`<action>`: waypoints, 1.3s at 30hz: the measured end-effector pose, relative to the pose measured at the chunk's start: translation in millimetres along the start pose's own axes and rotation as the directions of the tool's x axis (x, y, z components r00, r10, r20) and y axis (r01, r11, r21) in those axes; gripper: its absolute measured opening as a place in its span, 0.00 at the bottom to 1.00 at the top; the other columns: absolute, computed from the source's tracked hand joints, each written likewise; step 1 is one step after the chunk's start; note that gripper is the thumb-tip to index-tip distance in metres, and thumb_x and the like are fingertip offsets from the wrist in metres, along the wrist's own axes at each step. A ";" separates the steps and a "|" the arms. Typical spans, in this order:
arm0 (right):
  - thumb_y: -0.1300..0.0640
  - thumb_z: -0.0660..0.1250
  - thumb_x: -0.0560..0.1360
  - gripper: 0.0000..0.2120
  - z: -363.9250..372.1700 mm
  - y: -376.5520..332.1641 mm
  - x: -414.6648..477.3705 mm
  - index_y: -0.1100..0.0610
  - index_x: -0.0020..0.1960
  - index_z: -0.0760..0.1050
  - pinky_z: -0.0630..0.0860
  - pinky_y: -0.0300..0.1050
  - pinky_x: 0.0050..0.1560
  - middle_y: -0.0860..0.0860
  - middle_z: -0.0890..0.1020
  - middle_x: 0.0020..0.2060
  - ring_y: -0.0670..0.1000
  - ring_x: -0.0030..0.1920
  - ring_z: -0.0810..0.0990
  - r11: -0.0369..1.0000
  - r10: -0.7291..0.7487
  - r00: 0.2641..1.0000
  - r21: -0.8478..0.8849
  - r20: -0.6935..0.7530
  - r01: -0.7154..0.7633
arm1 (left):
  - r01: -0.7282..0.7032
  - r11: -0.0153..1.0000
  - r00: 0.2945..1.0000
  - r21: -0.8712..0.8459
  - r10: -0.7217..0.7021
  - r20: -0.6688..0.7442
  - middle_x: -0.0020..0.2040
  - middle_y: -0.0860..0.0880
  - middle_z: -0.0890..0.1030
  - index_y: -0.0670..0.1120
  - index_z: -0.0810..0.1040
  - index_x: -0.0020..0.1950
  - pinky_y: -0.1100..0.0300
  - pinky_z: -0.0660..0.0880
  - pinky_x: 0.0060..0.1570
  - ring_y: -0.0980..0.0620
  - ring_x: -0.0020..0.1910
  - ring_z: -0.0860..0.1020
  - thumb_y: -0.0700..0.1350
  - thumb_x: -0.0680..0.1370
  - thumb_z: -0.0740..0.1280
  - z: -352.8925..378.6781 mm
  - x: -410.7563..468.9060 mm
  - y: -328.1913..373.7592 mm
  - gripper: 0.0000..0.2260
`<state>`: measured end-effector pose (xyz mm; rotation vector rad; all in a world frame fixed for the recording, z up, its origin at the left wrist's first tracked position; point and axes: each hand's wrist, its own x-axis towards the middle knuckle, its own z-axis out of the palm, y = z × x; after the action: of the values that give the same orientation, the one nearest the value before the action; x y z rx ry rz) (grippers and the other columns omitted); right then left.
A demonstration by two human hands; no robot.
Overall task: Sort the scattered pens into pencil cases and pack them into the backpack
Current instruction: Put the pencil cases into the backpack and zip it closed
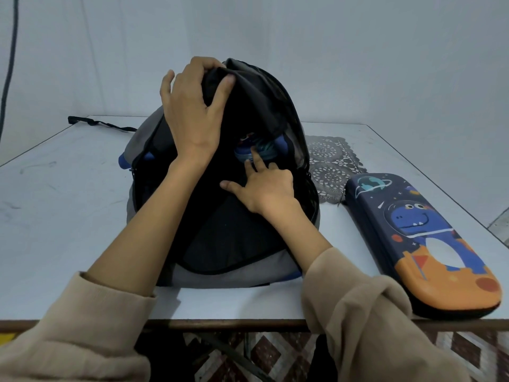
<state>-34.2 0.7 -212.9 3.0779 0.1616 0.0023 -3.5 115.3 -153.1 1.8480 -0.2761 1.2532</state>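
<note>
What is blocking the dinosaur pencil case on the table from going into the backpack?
Nothing lies on the table between the dinosaur pencil case and the backpack. The left hand grips the flap and holds it up, but the right hand and another pencil case under its finger occupy the opening.

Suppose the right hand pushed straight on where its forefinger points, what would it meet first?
The blue patterned pencil case tucked inside the open backpack. The forefinger of the right hand seems to be touching it, though depth in there is hard to judge.
</note>
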 end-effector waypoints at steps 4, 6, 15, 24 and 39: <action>0.29 0.43 0.77 0.39 3.1 -1.1 -1.8 0.51 0.80 0.46 0.68 0.58 0.66 0.47 0.41 0.79 0.57 0.76 0.55 1.000 0.005 1.000 0.001 -0.003 -0.005 | -0.008 1.000 1.000 0.003 0.008 0.013 0.48 0.61 0.77 0.46 0.78 0.54 0.42 0.66 0.66 0.77 0.49 0.67 0.52 0.79 0.63 -1.6 -2.3 -0.7 0.12; 0.30 0.44 0.77 0.38 4.7 0.2 -4.1 0.49 0.80 0.47 0.67 0.59 0.66 0.48 0.42 0.79 0.57 0.75 0.55 1.000 -0.002 1.000 0.020 0.000 0.002 | -0.014 1.000 1.000 0.005 0.014 0.023 0.48 0.61 0.76 0.46 0.78 0.55 0.41 0.65 0.66 0.77 0.49 0.67 0.52 0.79 0.63 -2.8 -5.1 -1.0 0.12; 0.33 0.49 0.78 0.35 12.4 17.6 -36.9 0.51 0.79 0.50 0.43 0.58 0.76 0.55 0.48 0.79 0.57 0.78 0.45 0.958 -0.122 0.990 0.268 0.072 0.099 | -0.070 0.997 0.962 0.016 0.064 0.264 0.49 0.58 0.79 0.50 0.77 0.52 0.43 0.69 0.61 0.59 0.50 0.75 0.54 0.78 0.65 -11.6 -31.1 -20.2 0.09; 0.40 0.59 0.79 0.27 5.0 46.0 -112.5 0.48 0.75 0.64 0.45 0.44 0.76 0.48 0.59 0.77 0.43 0.77 0.52 0.757 -0.310 0.950 0.610 0.024 0.232 | -0.045 0.998 0.707 0.041 0.003 0.708 0.60 0.57 0.77 0.57 0.75 0.58 0.37 0.52 0.73 0.55 0.64 0.72 0.64 0.68 0.64 -27.3 -62.4 -19.7 0.22; 0.55 0.66 0.77 0.12 -36.9 160.5 -187.2 0.50 0.59 0.81 0.71 0.40 0.64 0.37 0.84 0.46 0.37 0.54 0.79 0.193 0.261 0.936 0.963 -0.236 0.189 | 0.728 0.555 0.600 -0.403 -0.231 0.766 0.69 0.61 0.69 0.53 0.67 0.74 0.73 0.67 0.62 0.69 0.65 0.68 0.44 0.80 0.64 36.8 -152.7 142.2 0.21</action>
<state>-203.7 -176.0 -166.2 4.4012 0.1201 0.8285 -136.4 -39.3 -211.0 1.4209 -0.4461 -0.0176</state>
